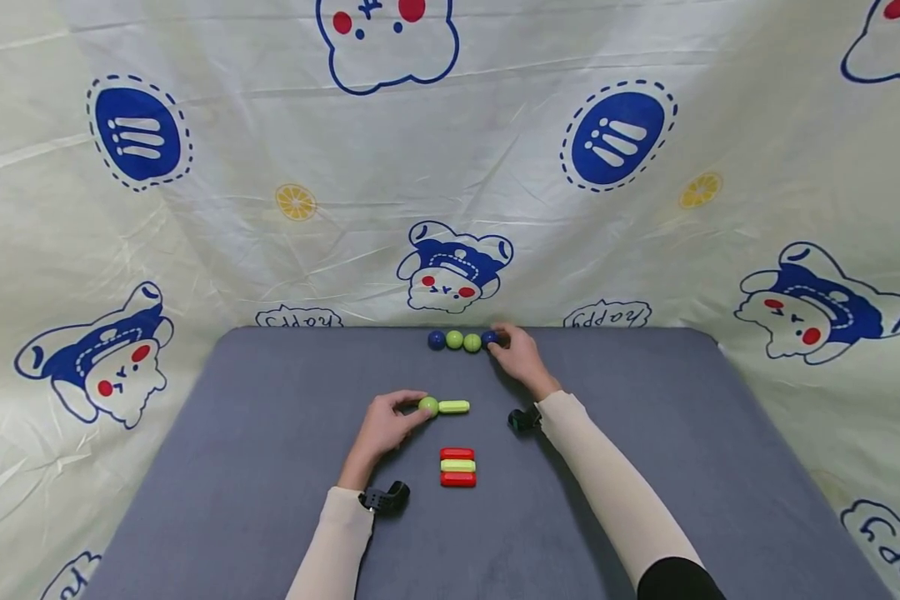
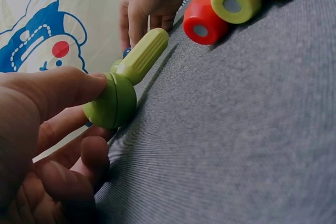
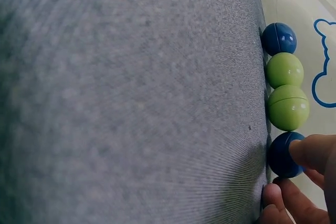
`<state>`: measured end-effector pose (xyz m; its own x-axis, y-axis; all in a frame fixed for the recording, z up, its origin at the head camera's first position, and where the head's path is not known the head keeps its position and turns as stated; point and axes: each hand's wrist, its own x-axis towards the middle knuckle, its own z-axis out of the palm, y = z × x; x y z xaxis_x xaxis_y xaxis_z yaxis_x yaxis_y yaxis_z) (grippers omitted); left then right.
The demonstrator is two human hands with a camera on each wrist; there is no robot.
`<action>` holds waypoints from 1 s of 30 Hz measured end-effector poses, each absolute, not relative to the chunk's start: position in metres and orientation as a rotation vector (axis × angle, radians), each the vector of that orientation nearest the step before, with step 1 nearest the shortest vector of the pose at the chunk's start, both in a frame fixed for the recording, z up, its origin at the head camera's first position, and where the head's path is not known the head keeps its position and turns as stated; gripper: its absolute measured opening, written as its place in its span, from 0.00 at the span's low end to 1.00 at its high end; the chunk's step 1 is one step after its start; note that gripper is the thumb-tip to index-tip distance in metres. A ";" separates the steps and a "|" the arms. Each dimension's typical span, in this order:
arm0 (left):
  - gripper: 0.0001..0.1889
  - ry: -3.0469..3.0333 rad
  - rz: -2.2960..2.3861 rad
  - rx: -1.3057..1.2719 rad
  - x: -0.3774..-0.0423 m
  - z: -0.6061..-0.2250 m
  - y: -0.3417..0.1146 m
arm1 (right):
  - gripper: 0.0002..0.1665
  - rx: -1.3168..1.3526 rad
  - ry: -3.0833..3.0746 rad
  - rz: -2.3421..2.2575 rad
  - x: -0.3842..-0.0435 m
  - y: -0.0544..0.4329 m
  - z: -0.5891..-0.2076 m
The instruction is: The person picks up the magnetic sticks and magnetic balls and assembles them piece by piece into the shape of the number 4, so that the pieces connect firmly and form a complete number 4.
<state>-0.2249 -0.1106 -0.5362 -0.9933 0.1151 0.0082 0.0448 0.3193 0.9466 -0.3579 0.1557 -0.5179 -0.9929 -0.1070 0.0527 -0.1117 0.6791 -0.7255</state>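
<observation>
Thumb and fingers of my left hand (image 1: pixel 388 423) pinch a green ball (image 2: pixel 111 100). A ribbed yellow-green rod (image 1: pixel 454 407) meets that ball end-on and points right in the head view. At the far edge of the table, my right hand (image 1: pixel 520 354) grips a dark blue ball (image 3: pixel 286 155) between thumb and fingers. This ball ends a touching row: two green balls, the nearer one (image 3: pixel 289 107) and the farther one (image 3: pixel 285 70), then another blue ball (image 3: pixel 279 39). The right palm is out of sight in its wrist view.
Nearer me lie a red rod (image 1: pixel 457 453), a yellow-green rod (image 1: pixel 457 466) and a second red rod (image 1: pixel 458 480), side by side, with grey discs in their ends. A grey cloth covers the table (image 1: pixel 270 467). Behind it hangs a printed curtain (image 1: pixel 495 150).
</observation>
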 end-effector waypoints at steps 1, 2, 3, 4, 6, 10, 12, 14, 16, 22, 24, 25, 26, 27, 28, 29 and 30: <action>0.17 2.504 1.790 0.153 -0.225 -0.536 -0.111 | 0.25 0.187 -2.871 1.239 -0.358 0.156 -0.518; 0.17 2.508 1.788 0.155 -0.225 -0.537 -0.111 | 0.25 0.185 -2.869 1.239 -0.358 0.156 -0.518; 0.17 2.510 1.785 0.156 -0.225 -0.536 -0.111 | 0.25 0.182 -2.866 1.243 -0.357 0.156 -0.517; 0.17 2.512 1.782 0.157 -0.225 -0.536 -0.111 | 0.25 0.182 -2.863 1.247 -0.357 0.157 -0.517; 0.17 2.514 1.777 0.155 -0.225 -0.536 -0.111 | 0.24 0.182 -2.857 1.261 -0.356 0.158 -0.517; 0.17 2.513 1.773 0.156 -0.224 -0.535 -0.111 | 0.23 0.182 -2.834 1.290 -0.354 0.162 -0.517; 0.17 2.512 1.777 0.156 -0.224 -0.536 -0.111 | 0.23 0.179 -2.818 1.313 -0.353 0.165 -0.518; 0.17 2.512 1.780 0.154 -0.224 -0.536 -0.111 | 0.23 0.169 -2.801 1.348 -0.351 0.167 -0.519; 0.17 2.510 1.782 0.149 -0.224 -0.536 -0.111 | 0.23 0.149 -2.783 1.387 -0.349 0.169 -0.521; 0.17 2.507 1.776 0.151 -0.225 -0.537 -0.111 | 0.22 0.123 -2.697 1.602 -0.333 0.174 -0.522; 0.18 2.503 1.779 0.154 -0.225 -0.538 -0.111 | 0.22 0.133 -2.681 1.674 -0.326 0.175 -0.523; 0.18 2.502 1.782 0.155 -0.225 -0.538 -0.111 | 0.23 0.143 -2.673 1.707 -0.322 0.175 -0.523; 0.18 2.501 1.783 0.154 -0.225 -0.538 -0.111 | 0.22 0.147 -2.666 1.733 -0.319 0.175 -0.523; 0.18 2.499 1.784 0.153 -0.225 -0.538 -0.111 | 0.23 0.146 -2.653 1.761 -0.315 0.175 -0.524; 0.18 2.498 1.786 0.154 -0.225 -0.538 -0.111 | 0.22 0.147 -2.640 1.788 -0.311 0.176 -0.524; 0.18 2.498 1.787 0.152 -0.225 -0.537 -0.111 | 0.22 0.147 -2.628 1.809 -0.307 0.176 -0.524; 0.18 2.499 1.787 0.150 -0.225 -0.537 -0.111 | 0.22 0.148 -2.615 1.835 -0.304 0.177 -0.525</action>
